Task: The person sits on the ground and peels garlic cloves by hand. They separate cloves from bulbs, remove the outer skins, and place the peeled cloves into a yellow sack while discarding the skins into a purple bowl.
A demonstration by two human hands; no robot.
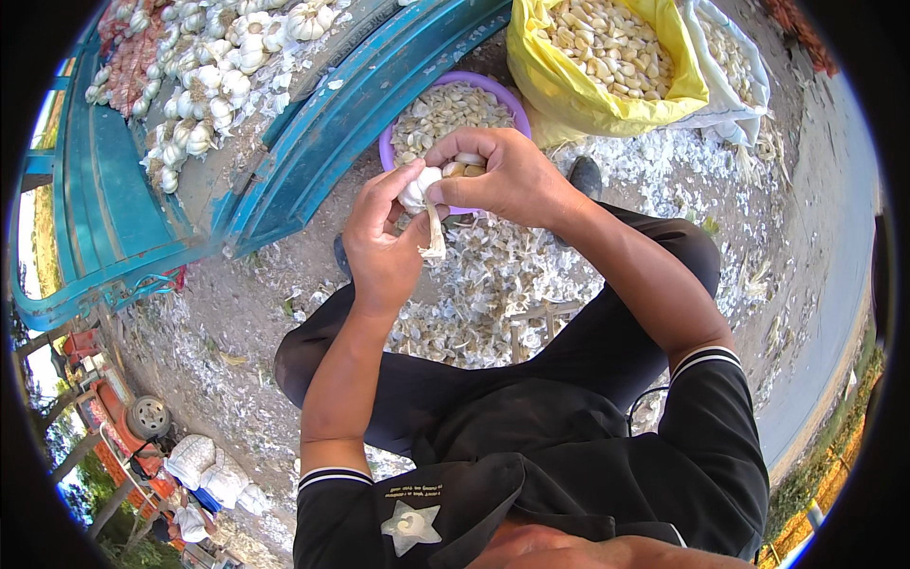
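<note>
My left hand (387,238) holds a white garlic bulb (418,190) between fingers and thumb, its dry stem hanging down. From the right, my right hand (490,178) touches the bulb with thumb and fingertips, and several loose garlic cloves (466,168) lie within its curled fingers. Both hands are over the near side of a purple basin (522,117) that holds many garlic cloves. Part of the basin is hidden behind the hands.
A yellow sack (686,85) of cloves and a white sack (757,89) stand at the upper right. Whole garlic bulbs (206,78) lie on a blue metal truck bed (355,121) at the upper left. Garlic skins (490,284) cover the ground. A person (190,523) is at the lower left.
</note>
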